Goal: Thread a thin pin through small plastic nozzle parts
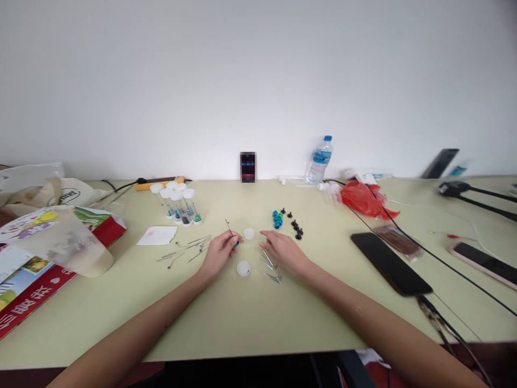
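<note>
My left hand [220, 252] is closed in a pinch on a thin metal rod [228, 227] that sticks up past the fingers. A small blue piece [236, 244] shows at its fingertips; I cannot tell if it is joined to the rod. My right hand [286, 251] rests low over the table with fingers stretched out, holding nothing visible. Below its fingers lie several thin silvery metal pieces [271, 277]. Between the hands are two round white caps [249, 234], the nearer one with a dark spot. Several thin metal rods [189, 246] lie left of my left hand.
Capped clear tubes [176, 205] stand back left beside a white paper [157, 235]. Blue-green pieces [277, 219] and black pieces [297, 229] lie beyond my right hand. A phone [391, 263] and cables lie right; a cup [86, 245] left; a water bottle [320, 160] leans at the wall.
</note>
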Motion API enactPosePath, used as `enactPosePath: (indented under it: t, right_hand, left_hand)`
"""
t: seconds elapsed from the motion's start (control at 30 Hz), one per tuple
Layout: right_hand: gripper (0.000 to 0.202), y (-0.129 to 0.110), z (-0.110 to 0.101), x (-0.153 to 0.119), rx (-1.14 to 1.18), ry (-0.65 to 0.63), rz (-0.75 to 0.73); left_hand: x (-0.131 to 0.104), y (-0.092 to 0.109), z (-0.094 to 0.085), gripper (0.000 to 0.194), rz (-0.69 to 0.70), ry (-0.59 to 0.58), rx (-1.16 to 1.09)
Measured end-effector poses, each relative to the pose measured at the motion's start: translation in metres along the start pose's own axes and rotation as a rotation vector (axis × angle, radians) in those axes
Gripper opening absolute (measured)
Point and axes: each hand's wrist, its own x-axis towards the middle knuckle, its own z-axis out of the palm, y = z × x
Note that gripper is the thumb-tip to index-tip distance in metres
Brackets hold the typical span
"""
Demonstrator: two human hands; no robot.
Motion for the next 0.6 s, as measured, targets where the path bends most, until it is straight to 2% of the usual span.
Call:
enactPosePath:
  t: [0.1,0.17,0.33,0.47,0.6]
  right_hand:
    - [0.043,0.015,-0.004,0.016,-0.025,0.055,0.016]
    - [0.041,0.032,-0.006,0.037,-0.109,0.087,-0.035]
    - [0.038,0.092,-0.013,0.117,-0.535,0.136,-0.258]
    - [0.061,0.139,-0.02,0.182,-0.805,0.128,-0.38]
    - [0.079,0.164,-0.008,0.227,-0.938,0.095,-0.317]
  left_hand:
    - [0.0,-0.002,0.003,0.036,-0.029,-0.008,-0.042]
    - [0.0,-0.001,0.003,0.035,-0.027,-0.007,-0.049]
    - [0.001,0.006,0.0,0.029,-0.092,0.047,0.027]
    - [0.004,0.007,-0.001,0.02,-0.155,0.005,0.079]
    - [0.006,0.002,-0.001,0.019,-0.133,-0.062,0.018]
